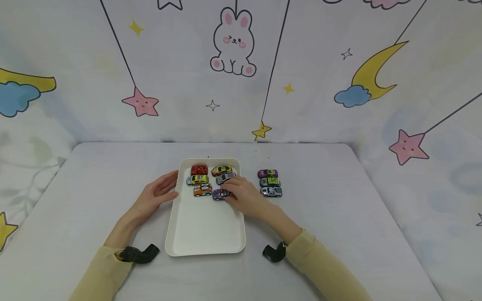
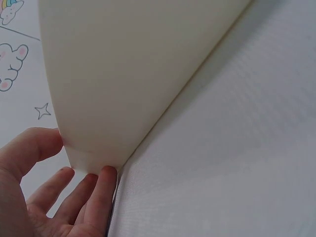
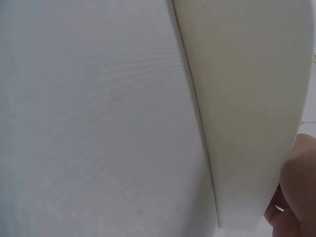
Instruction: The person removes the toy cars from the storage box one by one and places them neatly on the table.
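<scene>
Head: left hand point(image 1: 153, 195) at tray's point(image 1: 205, 234) left wall, fingers loosely extended, touching. Right hand point(image 1: 246, 197) reaches over right wall, thumb and fingers pinching purple car point(image 1: 218, 195). Purple car inside tray, right of orange car point(image 1: 202, 190), nearer than silver car point(image 1: 224, 178). Three cars point(image 1: 270, 182) on table point(image 1: 320, 234), right of tray.

Left wrist: fingers spread, fingertips against tray.

Right wrist: right hand partly behind tray wall; grip cannot be told here.

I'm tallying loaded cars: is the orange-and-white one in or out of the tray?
In: the head view shows the orange-and-white car inside the rim of the tray.
</scene>
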Available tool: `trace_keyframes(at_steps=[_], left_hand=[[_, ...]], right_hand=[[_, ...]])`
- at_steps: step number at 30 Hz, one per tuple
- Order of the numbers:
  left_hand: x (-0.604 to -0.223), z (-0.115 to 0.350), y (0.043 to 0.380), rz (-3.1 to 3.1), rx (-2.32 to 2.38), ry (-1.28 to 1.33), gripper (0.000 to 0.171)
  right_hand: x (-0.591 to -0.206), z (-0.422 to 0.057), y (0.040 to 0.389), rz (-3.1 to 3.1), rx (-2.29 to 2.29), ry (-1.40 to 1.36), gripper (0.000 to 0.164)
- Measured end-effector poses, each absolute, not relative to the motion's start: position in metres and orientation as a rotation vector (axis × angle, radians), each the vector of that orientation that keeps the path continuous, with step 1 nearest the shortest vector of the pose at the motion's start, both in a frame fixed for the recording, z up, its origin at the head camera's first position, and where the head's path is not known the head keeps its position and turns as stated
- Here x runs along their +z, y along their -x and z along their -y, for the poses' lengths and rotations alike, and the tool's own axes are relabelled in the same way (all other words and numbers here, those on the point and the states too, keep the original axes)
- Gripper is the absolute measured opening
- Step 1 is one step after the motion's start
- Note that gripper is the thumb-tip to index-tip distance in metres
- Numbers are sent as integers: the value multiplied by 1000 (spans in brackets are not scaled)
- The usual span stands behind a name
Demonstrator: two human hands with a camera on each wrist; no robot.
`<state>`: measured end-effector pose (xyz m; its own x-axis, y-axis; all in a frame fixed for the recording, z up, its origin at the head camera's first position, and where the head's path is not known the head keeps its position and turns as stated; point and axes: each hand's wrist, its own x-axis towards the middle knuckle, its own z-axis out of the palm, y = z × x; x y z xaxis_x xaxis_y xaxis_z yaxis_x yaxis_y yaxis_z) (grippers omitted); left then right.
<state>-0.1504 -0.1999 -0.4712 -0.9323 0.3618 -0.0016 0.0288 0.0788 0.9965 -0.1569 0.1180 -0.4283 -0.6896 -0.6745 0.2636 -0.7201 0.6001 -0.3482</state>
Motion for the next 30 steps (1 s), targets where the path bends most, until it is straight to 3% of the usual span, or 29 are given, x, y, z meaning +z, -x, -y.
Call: trace_keyframes(at_steps=[30], left_hand=[[-469, 200, 150, -2122, 1919, -403, 67]], right_hand=[[-403, -146, 142, 2565, 659, -1093, 29]])
